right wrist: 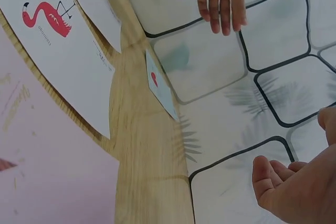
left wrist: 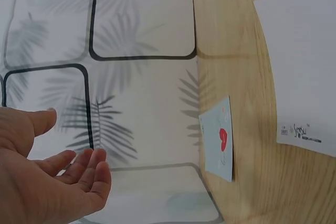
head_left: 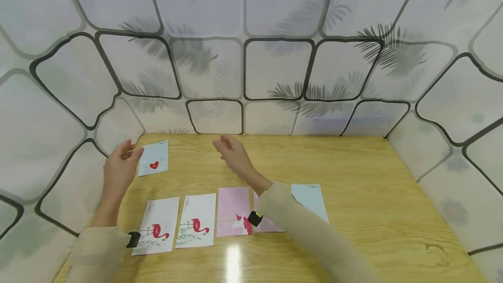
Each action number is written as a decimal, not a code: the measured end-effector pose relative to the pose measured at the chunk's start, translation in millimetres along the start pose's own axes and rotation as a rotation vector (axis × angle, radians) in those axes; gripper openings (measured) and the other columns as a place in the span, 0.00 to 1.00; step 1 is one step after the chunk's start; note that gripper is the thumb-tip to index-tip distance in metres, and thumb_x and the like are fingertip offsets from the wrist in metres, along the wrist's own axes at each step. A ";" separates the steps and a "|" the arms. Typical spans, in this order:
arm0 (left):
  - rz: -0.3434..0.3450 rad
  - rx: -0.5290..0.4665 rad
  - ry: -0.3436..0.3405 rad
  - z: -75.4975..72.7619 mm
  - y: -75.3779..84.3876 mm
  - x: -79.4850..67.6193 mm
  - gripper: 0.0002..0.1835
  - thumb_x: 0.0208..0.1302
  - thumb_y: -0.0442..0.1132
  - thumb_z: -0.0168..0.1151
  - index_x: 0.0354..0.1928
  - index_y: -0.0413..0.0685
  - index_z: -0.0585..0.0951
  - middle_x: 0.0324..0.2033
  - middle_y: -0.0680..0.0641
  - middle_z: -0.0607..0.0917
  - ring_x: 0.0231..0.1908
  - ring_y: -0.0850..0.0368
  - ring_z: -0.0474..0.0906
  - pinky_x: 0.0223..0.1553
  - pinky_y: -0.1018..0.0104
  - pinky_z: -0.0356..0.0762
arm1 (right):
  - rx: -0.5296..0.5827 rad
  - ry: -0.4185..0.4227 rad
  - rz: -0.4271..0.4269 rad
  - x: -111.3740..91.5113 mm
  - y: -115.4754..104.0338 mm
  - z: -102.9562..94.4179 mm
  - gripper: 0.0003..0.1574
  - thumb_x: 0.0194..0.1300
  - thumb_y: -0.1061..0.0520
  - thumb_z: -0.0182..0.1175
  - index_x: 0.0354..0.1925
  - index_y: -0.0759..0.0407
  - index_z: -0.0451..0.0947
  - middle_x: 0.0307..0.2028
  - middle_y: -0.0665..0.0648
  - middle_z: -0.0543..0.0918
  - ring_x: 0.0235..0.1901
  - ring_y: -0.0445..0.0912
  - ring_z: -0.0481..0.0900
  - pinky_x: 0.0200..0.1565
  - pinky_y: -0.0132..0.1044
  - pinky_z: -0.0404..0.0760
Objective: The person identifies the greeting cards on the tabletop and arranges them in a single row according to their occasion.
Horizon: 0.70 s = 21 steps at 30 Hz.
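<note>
My left hand (head_left: 121,167) is raised at the table's left side, fingers loosely bent and nothing in them. It overlaps the edge of a pale blue card with a red heart (head_left: 153,159) in the head view; in the left wrist view that heart card (left wrist: 218,140) lies apart from it. My right hand (head_left: 235,156) hovers over the middle of the table, fingers relaxed, holding nothing. Below the hands lies a row: two white flamingo cards (head_left: 157,222), a pink unicorn card (head_left: 233,208), a second pink card mostly hidden by the right forearm, and a light blue card (head_left: 309,200).
The wooden table (head_left: 373,213) is bounded at the back and both sides by a pale patterned sheet (head_left: 275,69) with dark outlines and leaf prints. Each wrist wears a dark band (head_left: 134,239). Light reflects off the table's front.
</note>
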<state>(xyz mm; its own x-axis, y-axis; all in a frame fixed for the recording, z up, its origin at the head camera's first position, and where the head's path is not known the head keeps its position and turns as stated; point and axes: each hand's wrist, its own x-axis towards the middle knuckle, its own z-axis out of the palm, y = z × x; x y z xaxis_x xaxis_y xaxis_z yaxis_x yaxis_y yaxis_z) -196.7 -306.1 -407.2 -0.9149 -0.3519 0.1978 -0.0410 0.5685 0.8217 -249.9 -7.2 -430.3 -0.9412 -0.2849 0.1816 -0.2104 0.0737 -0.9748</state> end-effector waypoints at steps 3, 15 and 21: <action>-0.052 -0.009 0.001 -5.4 -8.3 3.5 0.35 0.80 0.50 0.53 0.78 0.36 0.61 0.69 0.33 0.73 0.67 0.36 0.71 0.66 0.42 0.70 | 0.001 -0.024 0.008 7.8 3.7 16.0 0.39 0.79 0.44 0.57 0.75 0.66 0.64 0.64 0.61 0.79 0.60 0.52 0.79 0.58 0.52 0.81; -0.228 -0.025 -0.096 -11.8 -42.0 18.8 0.39 0.81 0.52 0.47 0.79 0.30 0.51 0.73 0.27 0.64 0.72 0.32 0.62 0.70 0.41 0.64 | -0.091 -0.094 0.090 32.1 21.3 73.7 0.42 0.77 0.37 0.55 0.75 0.63 0.65 0.64 0.58 0.80 0.63 0.51 0.78 0.61 0.45 0.78; -0.255 0.021 -0.152 -8.6 -57.5 31.4 0.39 0.81 0.50 0.46 0.78 0.27 0.50 0.72 0.23 0.62 0.72 0.28 0.60 0.71 0.40 0.61 | -0.042 -0.122 0.176 40.3 34.0 96.4 0.43 0.77 0.36 0.56 0.75 0.63 0.65 0.66 0.60 0.77 0.61 0.52 0.79 0.58 0.43 0.81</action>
<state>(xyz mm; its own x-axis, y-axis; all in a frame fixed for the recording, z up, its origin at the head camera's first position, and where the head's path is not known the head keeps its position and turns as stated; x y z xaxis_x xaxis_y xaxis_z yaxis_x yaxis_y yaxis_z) -219.7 -356.2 -443.6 -0.9234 -0.3712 -0.0973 -0.2845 0.4920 0.8228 -269.5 -108.3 -468.6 -0.9259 -0.3776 -0.0105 -0.0589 0.1717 -0.9834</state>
